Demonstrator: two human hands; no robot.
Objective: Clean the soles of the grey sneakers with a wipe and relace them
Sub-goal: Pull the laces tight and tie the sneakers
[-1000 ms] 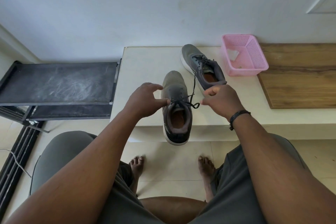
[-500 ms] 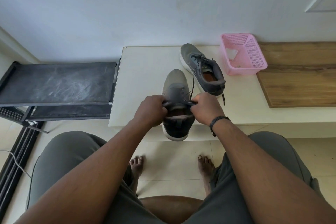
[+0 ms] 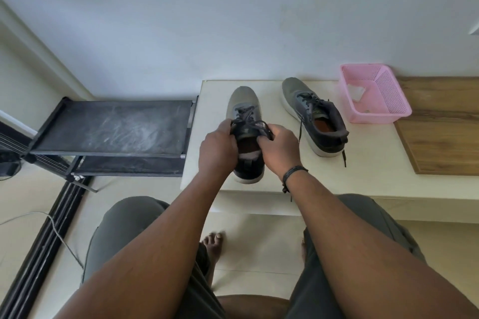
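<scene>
Two grey sneakers stand upright on a low cream bench [image 3: 212,101]. The near sneaker [image 3: 242,102] points away from me, its heel at the bench's front edge. My left hand [image 3: 216,149] grips its collar on the left side. My right hand [image 3: 278,149] pinches the dark laces [image 3: 248,118] at the tongue on the right side. The second sneaker [image 3: 313,116] sits to the right, laced, with one lace end trailing toward the bench edge. A crumpled white wipe [image 3: 356,92] lies inside the pink basket [image 3: 375,93].
The pink basket stands at the back right of the bench, against the wall. A wooden board [image 3: 440,124] covers the bench's right part. A black metal shoe rack [image 3: 114,127] stands to the left. My knees and bare feet are below on the tiled floor.
My hands, apart and pulling the lace ends a second ago, have come together on the near sneaker's collar and tongue. The camera has tilted, so the bench sits lower and farther right.
</scene>
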